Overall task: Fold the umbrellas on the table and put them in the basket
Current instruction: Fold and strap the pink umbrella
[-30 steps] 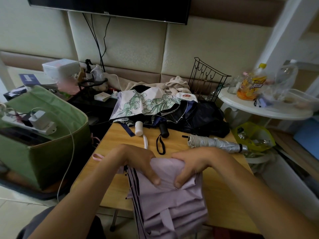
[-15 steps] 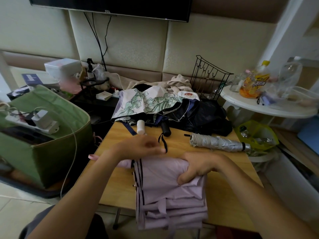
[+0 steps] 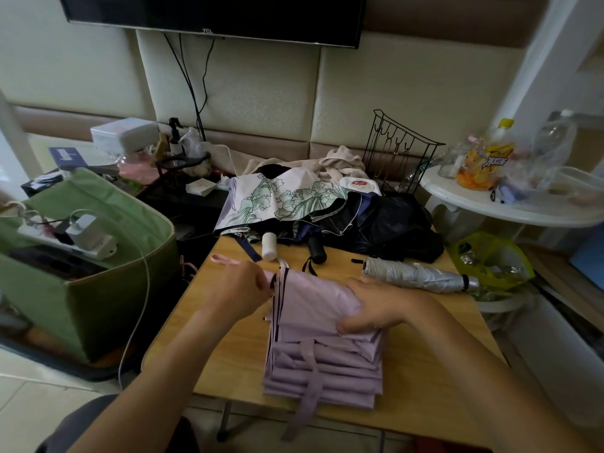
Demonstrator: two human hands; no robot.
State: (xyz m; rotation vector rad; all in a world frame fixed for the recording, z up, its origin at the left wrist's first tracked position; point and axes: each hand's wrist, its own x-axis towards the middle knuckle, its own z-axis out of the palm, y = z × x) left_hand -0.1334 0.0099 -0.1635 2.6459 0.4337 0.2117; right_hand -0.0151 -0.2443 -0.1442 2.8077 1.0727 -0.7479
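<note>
The lilac umbrella (image 3: pixel 323 341) is laid on the table (image 3: pixel 425 371), its folds pinched at the top-left edge by the left hand (image 3: pixel 243 292) and gripped on the right by the curled right hand (image 3: pixel 376 305).

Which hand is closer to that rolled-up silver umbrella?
Right. The right hand grips the lilac umbrella just in front of the silver umbrella; the left hand pinches the lilac one's far-left edge.

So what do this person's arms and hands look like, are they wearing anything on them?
Both forearms are bare right to the bottom edge of the picture, with no sleeves in sight. The left hand and right hand have no gloves, and no rings, watch or bracelet show. The only clothing visible is dark grey fabric at the lower left corner.
</note>
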